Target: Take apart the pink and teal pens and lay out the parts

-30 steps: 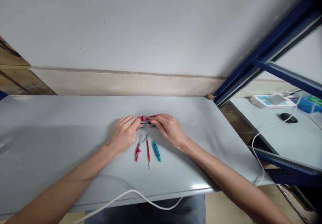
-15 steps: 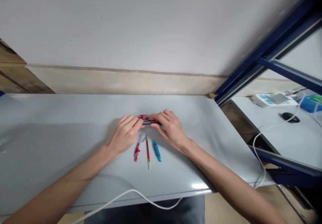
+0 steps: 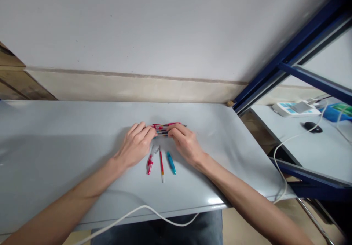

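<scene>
Several pens [image 3: 162, 128], pink, dark and clear, lie side by side between my two hands on the grey table. My left hand [image 3: 139, 142] closes its fingers on their left ends. At the right ends, the bent fingers of my right hand [image 3: 185, 142] are pressed around the pens. Nearer to me lie a clear and pink pen barrel [image 3: 150, 164], a small spring [image 3: 157, 150], a red ink refill [image 3: 161, 164] and a teal pen barrel [image 3: 171, 163], all apart from my hands. My fingers cover parts of the bundle.
A white cable [image 3: 144, 207] crosses the table's front edge. To the right stands a blue metal frame [image 3: 275, 70]; beyond it are a black mouse [image 3: 313, 127], a white power strip [image 3: 286, 109] and a blue box [image 3: 334, 112]. A wall runs behind the table [image 3: 68, 120].
The fingers of my right hand have curled in and shifted slightly, showing more of the pens' right ends. The view has moved a little.
</scene>
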Available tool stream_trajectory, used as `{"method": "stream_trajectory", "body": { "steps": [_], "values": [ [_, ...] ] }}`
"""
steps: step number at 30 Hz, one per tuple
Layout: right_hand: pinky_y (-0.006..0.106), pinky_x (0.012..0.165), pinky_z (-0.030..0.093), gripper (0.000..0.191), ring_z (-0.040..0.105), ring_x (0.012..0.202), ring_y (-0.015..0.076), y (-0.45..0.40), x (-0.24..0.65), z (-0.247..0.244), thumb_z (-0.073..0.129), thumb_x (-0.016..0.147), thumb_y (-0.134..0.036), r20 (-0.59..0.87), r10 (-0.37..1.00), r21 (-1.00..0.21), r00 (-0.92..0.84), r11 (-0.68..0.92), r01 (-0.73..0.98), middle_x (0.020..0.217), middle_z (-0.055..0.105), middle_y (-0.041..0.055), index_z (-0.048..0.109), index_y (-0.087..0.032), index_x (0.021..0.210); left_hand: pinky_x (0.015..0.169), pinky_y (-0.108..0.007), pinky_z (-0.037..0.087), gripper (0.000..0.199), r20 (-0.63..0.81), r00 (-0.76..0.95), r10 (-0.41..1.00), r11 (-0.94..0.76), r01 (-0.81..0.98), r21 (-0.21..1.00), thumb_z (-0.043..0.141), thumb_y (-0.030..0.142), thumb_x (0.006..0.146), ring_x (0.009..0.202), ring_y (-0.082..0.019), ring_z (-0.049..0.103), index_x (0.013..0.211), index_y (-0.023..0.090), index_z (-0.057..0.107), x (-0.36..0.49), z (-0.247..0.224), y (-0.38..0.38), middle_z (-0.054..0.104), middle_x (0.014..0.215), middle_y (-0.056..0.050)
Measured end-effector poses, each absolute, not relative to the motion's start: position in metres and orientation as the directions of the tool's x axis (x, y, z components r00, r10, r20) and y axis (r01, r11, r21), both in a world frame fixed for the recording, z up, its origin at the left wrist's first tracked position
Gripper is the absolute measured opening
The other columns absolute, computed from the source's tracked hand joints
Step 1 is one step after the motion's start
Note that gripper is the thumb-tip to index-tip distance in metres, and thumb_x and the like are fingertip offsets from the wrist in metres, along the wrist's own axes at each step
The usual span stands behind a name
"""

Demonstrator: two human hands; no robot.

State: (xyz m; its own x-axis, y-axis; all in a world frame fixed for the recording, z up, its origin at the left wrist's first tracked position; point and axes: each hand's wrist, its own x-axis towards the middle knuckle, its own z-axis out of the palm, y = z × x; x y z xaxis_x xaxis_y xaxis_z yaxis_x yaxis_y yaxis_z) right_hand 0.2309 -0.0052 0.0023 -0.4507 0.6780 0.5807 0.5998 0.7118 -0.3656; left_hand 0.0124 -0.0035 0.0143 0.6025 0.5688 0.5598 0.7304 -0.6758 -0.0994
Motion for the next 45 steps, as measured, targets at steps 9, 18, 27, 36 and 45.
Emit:
{"method": "stream_trajectory", "body": {
  "steps": [9,18,27,36,45],
  "values": [
    [0.038,0.079,0.043,0.033,0.054,0.092,0.0246,-0.007,0.228,0.019,0.037,0.099,-0.001,0.5,0.635,-0.141,-0.589,0.73,0.669,0.105,0.065,0.0138,0.061,-0.013,0.119,0.081,-0.037,0.052,0.044,0.518,0.676,0.524,-0.779,0.626,-0.028,0.034,-0.005,0.091,0.095,-0.024,0.06,0.125,0.011,0.058,0.01,0.02,-0.005,0.066,0.103,-0.011],
    [0.035,0.077,0.041,0.025,0.054,0.086,0.0217,-0.004,0.229,0.014,0.042,0.106,-0.012,0.546,0.611,-0.138,-0.573,0.74,0.658,0.096,0.066,0.0103,0.066,-0.017,0.105,0.069,-0.033,0.047,0.018,0.546,0.618,0.566,-0.703,0.708,-0.072,0.047,0.012,0.1,0.083,-0.02,0.064,0.104,0.018,0.063,0.015,0.014,-0.007,0.067,0.093,-0.004],
    [0.029,0.062,0.04,0.026,0.048,0.064,0.0157,-0.007,0.258,0.028,0.044,0.107,-0.026,0.569,0.756,-0.449,-0.322,0.615,0.648,0.075,0.056,0.0034,0.061,-0.019,0.089,0.062,-0.028,0.036,0.024,0.591,0.35,0.727,-0.537,0.826,0.171,0.044,0.009,0.099,0.07,-0.015,0.056,0.085,0.019,0.062,-0.013,0.015,0.008,0.061,0.079,-0.001],
    [0.029,0.076,0.048,0.021,0.063,0.08,0.0164,-0.029,0.233,0.021,0.047,0.106,-0.023,0.335,0.658,-0.591,-0.674,0.704,0.393,0.094,0.071,0.0043,0.067,-0.02,0.113,0.064,-0.027,0.036,0.022,0.514,0.358,0.78,-0.564,0.759,0.326,0.045,0.017,0.102,0.069,-0.014,0.055,0.088,0.019,0.061,-0.005,0.008,0.004,0.063,0.082,-0.001],
    [0.034,0.078,0.048,0.013,0.059,0.079,0.0184,-0.025,0.226,0.016,0.063,0.099,-0.019,0.395,0.72,-0.655,-0.57,0.656,0.375,0.084,0.072,0.0024,0.072,-0.021,0.091,0.065,-0.023,0.039,0.02,0.452,0.337,0.826,-0.544,0.685,0.484,0.046,0.01,0.099,0.072,-0.012,0.061,0.088,0.02,0.059,0.002,0.004,-0.003,0.067,0.084,0.001]
  ]
}}
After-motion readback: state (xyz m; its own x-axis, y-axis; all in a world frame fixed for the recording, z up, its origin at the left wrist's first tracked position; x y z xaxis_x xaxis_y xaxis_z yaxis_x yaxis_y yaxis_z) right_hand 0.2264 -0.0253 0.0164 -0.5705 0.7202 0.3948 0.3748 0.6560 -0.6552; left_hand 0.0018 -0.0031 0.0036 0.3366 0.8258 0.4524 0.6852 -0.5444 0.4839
